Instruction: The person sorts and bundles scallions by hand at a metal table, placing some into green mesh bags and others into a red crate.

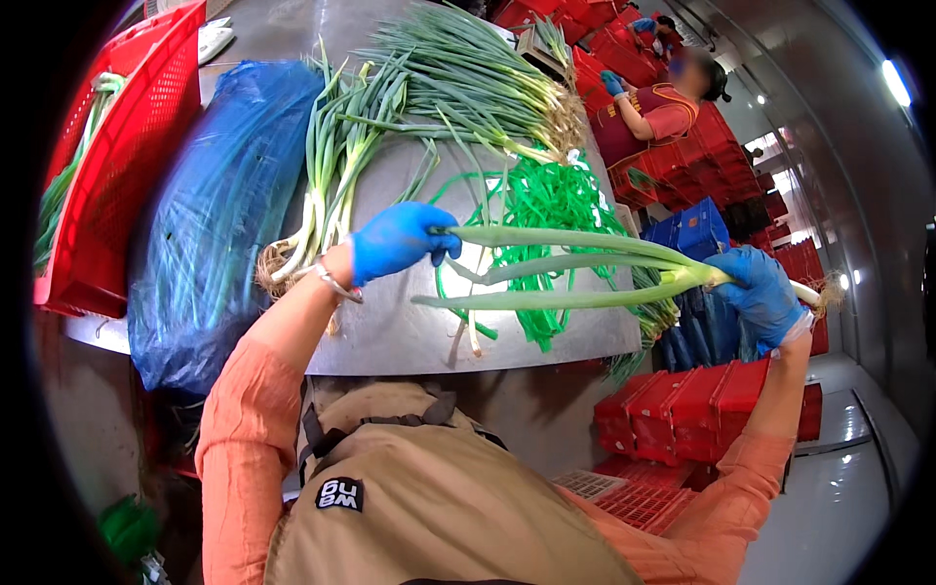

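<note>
A green onion (556,265) stretches sideways above the steel table (387,329). My right hand (760,292), in a blue glove, grips its white stem, and the roots stick out to the right. At the other end my left hand (402,241), also gloved in blue, pinches the tip of one leaf. Two more leaves hang free below that one. Under the onion lies a tangled heap of green plastic ties (545,205) with white tags. A few green onions (322,190) with roots towards me rest just beyond my left hand. Farther back is a large pile of green onions (475,80).
Blue plastic film (227,190) covers more long onions on the left. Beside it a red plastic crate (139,168) stands tilted, with onions in it. A co-worker (651,110) stands across at the right. Stacked red crates (680,413) and a blue crate (691,227) are to the right.
</note>
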Demonstrator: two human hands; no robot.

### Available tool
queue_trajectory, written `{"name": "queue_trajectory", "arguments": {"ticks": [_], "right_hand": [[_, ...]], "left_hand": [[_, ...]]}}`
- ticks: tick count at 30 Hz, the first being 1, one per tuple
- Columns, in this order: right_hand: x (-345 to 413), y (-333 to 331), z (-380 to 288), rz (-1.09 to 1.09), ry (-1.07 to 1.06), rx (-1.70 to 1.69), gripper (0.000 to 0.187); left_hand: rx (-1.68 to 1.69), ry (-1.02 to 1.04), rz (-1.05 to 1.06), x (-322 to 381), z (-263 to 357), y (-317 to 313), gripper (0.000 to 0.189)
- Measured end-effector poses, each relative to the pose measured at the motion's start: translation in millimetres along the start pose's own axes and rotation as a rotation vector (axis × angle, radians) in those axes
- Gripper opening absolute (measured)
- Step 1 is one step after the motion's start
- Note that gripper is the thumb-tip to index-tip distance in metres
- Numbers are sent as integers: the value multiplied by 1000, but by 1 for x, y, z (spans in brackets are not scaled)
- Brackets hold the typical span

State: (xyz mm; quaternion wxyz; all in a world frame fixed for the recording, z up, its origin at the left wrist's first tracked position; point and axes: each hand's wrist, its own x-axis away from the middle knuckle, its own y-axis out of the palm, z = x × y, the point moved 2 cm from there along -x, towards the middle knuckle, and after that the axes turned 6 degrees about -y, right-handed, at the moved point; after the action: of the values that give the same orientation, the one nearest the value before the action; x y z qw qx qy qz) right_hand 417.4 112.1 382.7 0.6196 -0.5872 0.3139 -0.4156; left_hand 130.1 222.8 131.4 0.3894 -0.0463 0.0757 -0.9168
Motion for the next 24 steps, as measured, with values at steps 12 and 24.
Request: {"name": "queue_trajectory", "arguments": {"ticks": [12, 24], "right_hand": [[-84, 43, -40, -286, -571, -416, 23], [-265, 79, 146, 355, -21, -252, 28]], "left_hand": [[264, -185, 768, 231, -18, -33, 16], [16, -751, 1307, 469, -27, -14, 19]]}}
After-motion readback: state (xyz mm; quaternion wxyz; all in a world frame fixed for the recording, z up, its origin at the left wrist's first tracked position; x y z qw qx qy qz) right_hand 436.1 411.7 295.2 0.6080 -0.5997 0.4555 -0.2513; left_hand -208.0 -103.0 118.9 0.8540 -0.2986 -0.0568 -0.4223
